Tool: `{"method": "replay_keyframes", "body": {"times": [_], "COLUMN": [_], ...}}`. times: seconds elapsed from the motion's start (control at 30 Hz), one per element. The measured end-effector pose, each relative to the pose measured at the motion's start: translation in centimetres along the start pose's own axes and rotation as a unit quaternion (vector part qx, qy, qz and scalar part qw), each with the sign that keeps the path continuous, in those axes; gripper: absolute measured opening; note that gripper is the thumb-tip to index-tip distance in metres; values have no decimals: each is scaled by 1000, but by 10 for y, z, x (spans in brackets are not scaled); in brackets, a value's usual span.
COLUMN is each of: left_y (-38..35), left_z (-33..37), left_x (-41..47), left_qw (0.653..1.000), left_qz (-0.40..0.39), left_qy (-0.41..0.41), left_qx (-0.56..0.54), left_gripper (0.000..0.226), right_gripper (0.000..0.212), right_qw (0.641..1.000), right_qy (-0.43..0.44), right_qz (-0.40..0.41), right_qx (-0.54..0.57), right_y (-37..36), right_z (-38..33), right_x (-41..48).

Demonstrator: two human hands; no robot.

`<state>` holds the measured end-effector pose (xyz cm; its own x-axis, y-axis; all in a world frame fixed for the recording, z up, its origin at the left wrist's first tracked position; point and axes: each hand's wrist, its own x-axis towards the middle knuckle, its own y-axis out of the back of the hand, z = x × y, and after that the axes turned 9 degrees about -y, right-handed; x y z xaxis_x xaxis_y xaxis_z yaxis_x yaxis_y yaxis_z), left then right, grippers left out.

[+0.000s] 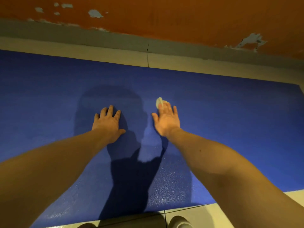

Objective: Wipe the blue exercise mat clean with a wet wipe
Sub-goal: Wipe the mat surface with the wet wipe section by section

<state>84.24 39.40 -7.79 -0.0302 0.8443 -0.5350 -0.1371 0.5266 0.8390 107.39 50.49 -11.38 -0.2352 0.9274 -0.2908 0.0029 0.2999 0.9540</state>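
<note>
The blue exercise mat (pixel 230 122) lies flat on the floor and fills most of the head view. My left hand (pixel 107 123) rests palm-down on the mat near its middle, fingers spread, holding nothing. My right hand (pixel 166 120) lies a little to the right, fingers stretched forward and pressed on a small crumpled white wet wipe (pixel 159 102). Only the wipe's far end shows beyond my fingertips. A damp sheen marks the mat near its front edge.
Pale floor tiles (pixel 189 62) run along the far side of the mat and at the front (pixel 189 211). An orange wall (pixel 164 17) with flaked paint and a grey skirting stands just behind. The mat's right end (pixel 300 89) is in view.
</note>
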Motion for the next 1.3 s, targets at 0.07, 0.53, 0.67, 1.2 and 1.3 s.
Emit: {"method": "replay_keyframes", "body": {"times": [0.07,0.53,0.67,1.2,1.3], "left_y": [-3,-14,-15,-25,-28], "left_z": [1,6,7,14,14], "left_x": [-7,-34,-39,-59,-66], "left_qw": [1000,999,999,997,997], "left_qz": [-7,-20,-34,-41,-52], "left_qy": [-6,-5,-8,-5,-12], "left_qx": [6,33,28,59,64], "left_gripper": [93,90,88,88,88], "right_gripper": [74,74,72,66,68], "right_qw": [996,998,999,998,999], "right_qy": [-81,66,24,45,11], "right_qz": [-30,-17,-9,-35,-21], "right_qx": [-26,3,24,-6,25], "right_y": [6,-24,-16,-32,-25], "right_z": [28,-71,-16,-53,-10], "right_x": [1,-71,-59,-112,-106]}}
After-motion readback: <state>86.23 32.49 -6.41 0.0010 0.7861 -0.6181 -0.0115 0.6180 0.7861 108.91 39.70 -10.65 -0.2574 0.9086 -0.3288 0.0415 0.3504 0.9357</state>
